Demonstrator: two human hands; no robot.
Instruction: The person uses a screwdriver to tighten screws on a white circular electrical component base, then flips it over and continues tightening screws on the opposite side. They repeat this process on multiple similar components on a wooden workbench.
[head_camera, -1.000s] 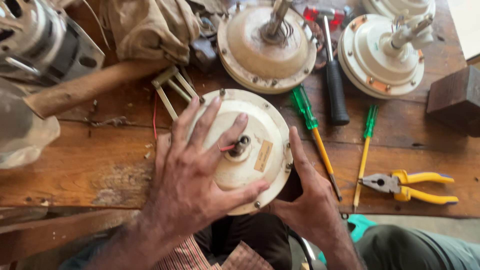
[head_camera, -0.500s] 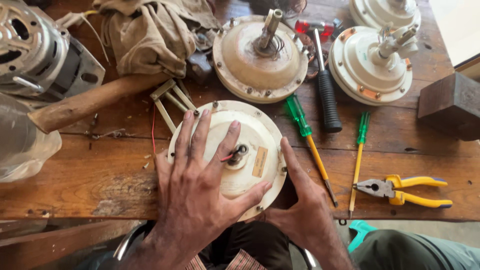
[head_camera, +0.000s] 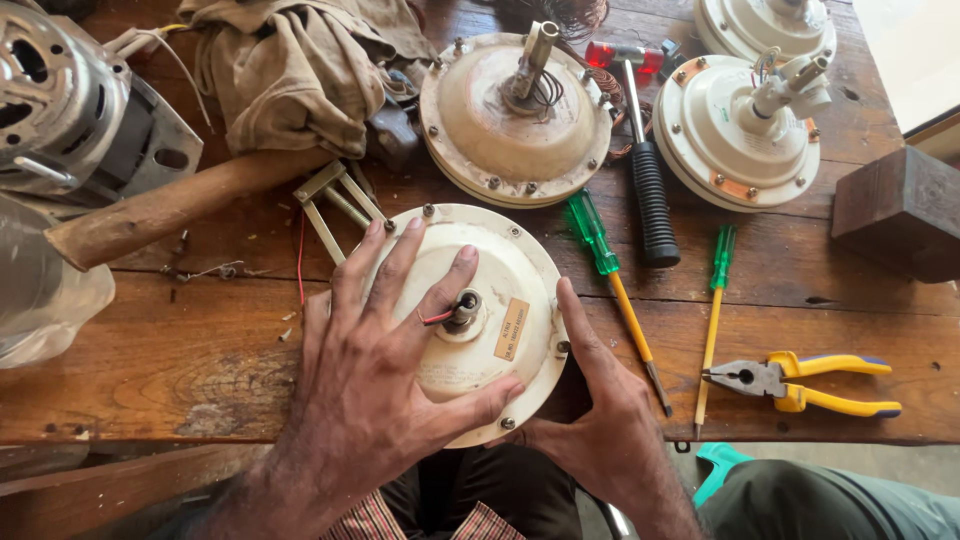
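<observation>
A round cream fan motor housing (head_camera: 500, 290) lies flat at the near edge of the wooden table (head_camera: 200, 350), its centre shaft and a red wire showing. My left hand (head_camera: 385, 360) is spread over its top with the fingers fanned apart and the thumb hooked under the near rim. My right hand (head_camera: 600, 420) grips the housing's right rim, thumb pointing up along the side.
Two more fan motors (head_camera: 515, 110) (head_camera: 745, 125) stand behind. Two green-handled screwdrivers (head_camera: 605, 280) (head_camera: 715, 310), a black-handled tool (head_camera: 650, 190) and yellow pliers (head_camera: 800, 380) lie to the right. A wooden hammer handle (head_camera: 170, 210), a cloth (head_camera: 290, 70), a grey motor (head_camera: 70, 110) and a dark block (head_camera: 900, 210) are around.
The view has shifted slightly. Both hands stay on the housing, with the left fingers a little repositioned over the top.
</observation>
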